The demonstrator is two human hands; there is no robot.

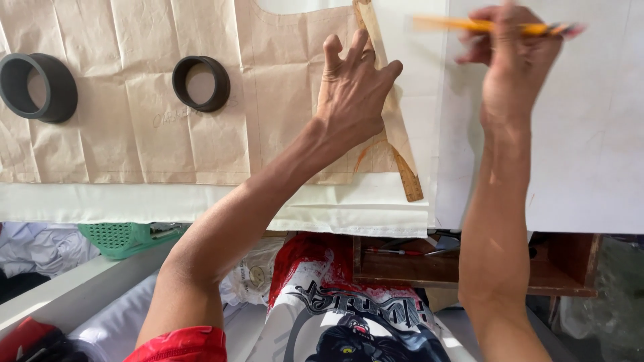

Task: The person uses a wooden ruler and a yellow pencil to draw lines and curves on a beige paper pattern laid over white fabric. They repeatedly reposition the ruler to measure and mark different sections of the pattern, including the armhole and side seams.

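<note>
- Head view, far left: a dark ring-shaped weight (pixel 37 87) lies on my brown pattern paper (pixel 134 121), near its left edge
- right of it, a second dark ring (pixel 200 83), smaller in the picture, sits on the same paper, well apart from the first
- the pattern paper lies creased on white fabric (pixel 201 201), which shows as a pale band along the table's near edge
- below that edge, a green plastic basket (pixel 124 238) peeks out among pale bundles of cloth
- my left hand (pixel 352 97) lies palm-down on the right part of the pattern paper, fingers spread and open, gripping nothing, pressing flat on the paper and on the wooden curved ruler (pixel 396 151)
- that ruler runs along the paper's right edge, from the top of the picture under my fingers down to its broad end on the white fabric
- my right hand (pixel 513 53) is up near the top right, over the white fabric there, fingers closed round a yellow pencil (pixel 469 25) held roughly level; it is blurred, so I cannot tell whether the tip touches the cloth
- under the table on the right, a wooden shelf (pixel 469 268) holds some small tools
</note>
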